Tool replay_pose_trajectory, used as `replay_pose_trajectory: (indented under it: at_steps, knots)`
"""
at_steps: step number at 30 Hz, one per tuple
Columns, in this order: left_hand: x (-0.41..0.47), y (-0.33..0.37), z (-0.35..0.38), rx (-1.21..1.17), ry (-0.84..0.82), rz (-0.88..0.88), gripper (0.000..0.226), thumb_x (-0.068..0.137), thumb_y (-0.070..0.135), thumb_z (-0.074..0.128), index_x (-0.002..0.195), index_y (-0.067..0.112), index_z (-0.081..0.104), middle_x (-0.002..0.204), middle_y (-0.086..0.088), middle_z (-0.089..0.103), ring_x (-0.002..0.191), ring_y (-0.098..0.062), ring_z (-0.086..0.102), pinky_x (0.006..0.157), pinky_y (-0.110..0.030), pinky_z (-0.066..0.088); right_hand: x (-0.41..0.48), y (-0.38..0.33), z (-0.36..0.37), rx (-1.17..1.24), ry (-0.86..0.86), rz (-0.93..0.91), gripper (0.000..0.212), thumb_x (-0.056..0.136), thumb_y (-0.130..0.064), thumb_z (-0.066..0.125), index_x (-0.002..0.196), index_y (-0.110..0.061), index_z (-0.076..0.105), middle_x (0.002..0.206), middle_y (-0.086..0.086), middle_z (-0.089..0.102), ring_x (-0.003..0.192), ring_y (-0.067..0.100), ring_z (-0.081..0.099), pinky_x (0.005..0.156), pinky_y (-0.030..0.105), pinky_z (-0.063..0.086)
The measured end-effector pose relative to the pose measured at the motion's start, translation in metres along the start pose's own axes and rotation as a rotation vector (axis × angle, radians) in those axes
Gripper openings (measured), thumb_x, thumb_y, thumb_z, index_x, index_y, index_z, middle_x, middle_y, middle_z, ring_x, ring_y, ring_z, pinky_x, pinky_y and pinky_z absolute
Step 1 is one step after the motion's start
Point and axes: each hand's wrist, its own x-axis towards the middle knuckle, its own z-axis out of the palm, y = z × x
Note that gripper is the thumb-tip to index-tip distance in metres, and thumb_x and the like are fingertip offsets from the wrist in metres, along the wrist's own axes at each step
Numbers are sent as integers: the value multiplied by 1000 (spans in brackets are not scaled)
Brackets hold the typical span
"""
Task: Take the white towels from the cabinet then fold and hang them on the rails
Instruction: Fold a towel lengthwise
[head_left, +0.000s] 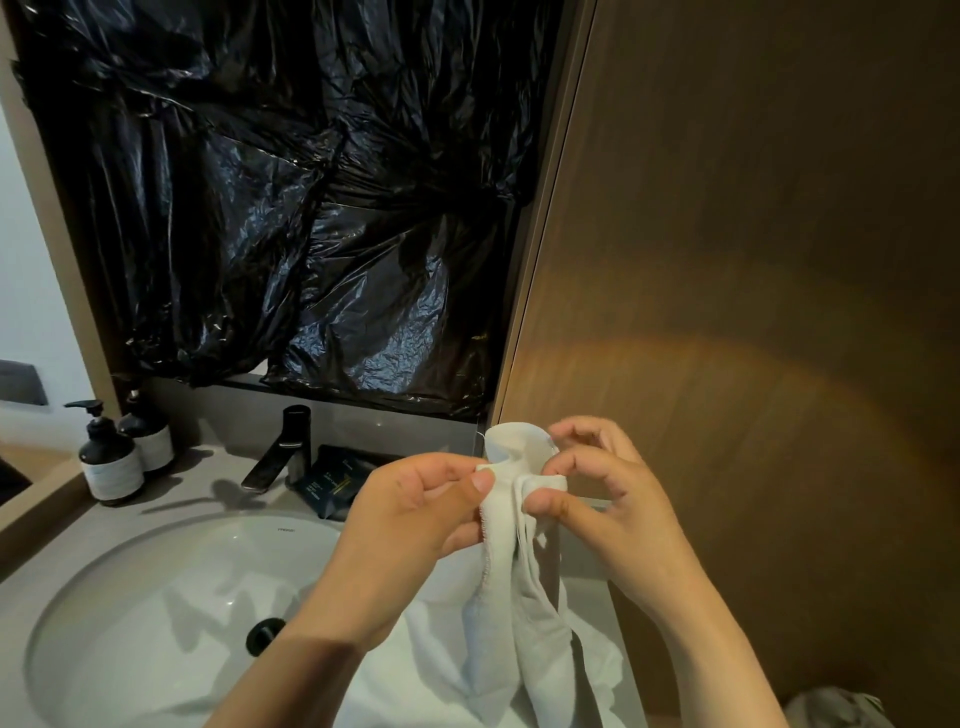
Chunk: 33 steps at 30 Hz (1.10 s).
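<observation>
A white towel (511, 613) hangs bunched between both hands, above the right side of the washbasin. My left hand (415, 504) pinches its upper edge with thumb and fingers. My right hand (597, 493) pinches the same upper edge from the right, close to the left hand. The towel's lower part trails down over the counter and the basin's right side. No rail is in view.
A white round basin (156, 623) with a black drain plug (265, 635) lies below left. A black tap (283, 449) stands behind it, beside two dark pump bottles (111, 457). Black plastic sheeting (291, 208) covers the mirror. A brown wooden panel (753, 260) fills the right.
</observation>
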Motion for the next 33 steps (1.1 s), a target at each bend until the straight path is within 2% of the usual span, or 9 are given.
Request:
replay_pose_trajectory:
  at_steps: [2,5,10,13,17,21,25,29,33]
  knots:
    - [1,0,1,-10,10,-1,19,92,11,56,100,2,72,93,-15,74,88,-27,72,73,-27,58,-2,0,-1,-6,14,-39,21,69,-48,73,69,-27,67,104,-16,64,112,3,54,96,20,38]
    - [2,0,2,-31,31,-1,20,92,12,57,99,2,72,92,-16,74,84,-24,72,71,-25,57,-9,-1,-5,47,24,-68,24,79,-46,73,73,-23,66,86,-7,69,94,8,64,115,29,25]
    - [0,1,6,-56,46,-9,19,91,12,58,100,3,73,93,-15,74,86,-24,72,74,-28,58,-17,-8,-20,19,-8,-28,13,85,-40,65,80,-30,70,78,-7,66,81,12,60,83,27,43]
    - [0,2,9,-69,51,-9,19,91,11,58,100,2,72,95,-17,74,91,-28,71,83,-34,58,-21,-16,-24,1,22,-77,22,83,-51,65,82,-30,70,80,-6,67,82,15,61,85,27,46]
    - [-1,7,18,-80,14,11,19,89,15,61,98,2,72,89,-18,73,80,-24,70,75,-34,55,-20,-29,-19,17,16,-154,19,81,-45,63,79,-29,72,81,-12,66,82,10,58,70,12,41]
    - [-5,10,22,-71,-18,39,20,86,22,67,97,8,75,96,-29,69,85,-38,63,94,-54,46,-17,-27,-11,33,65,-134,10,82,-32,64,77,-27,72,80,-18,65,85,5,57,70,8,38]
    - [-8,8,20,-98,-48,14,30,82,22,61,102,3,71,100,-17,73,98,-32,70,91,-42,55,-19,-21,-5,55,105,-87,12,79,-42,64,80,-32,71,84,-13,67,90,9,58,72,11,39]
    - [-12,8,21,-38,-78,18,22,85,16,71,105,8,71,101,-14,74,101,-34,68,97,-49,50,-19,-17,-1,64,157,-103,24,78,-51,59,82,-31,71,86,-10,67,90,13,59,74,23,42]
    - [-12,9,24,75,-59,90,25,82,0,68,106,7,71,98,-6,75,96,-20,71,89,-33,56,-17,-13,3,24,169,-127,22,81,-50,58,85,-32,70,86,-14,66,91,14,58,75,29,43]
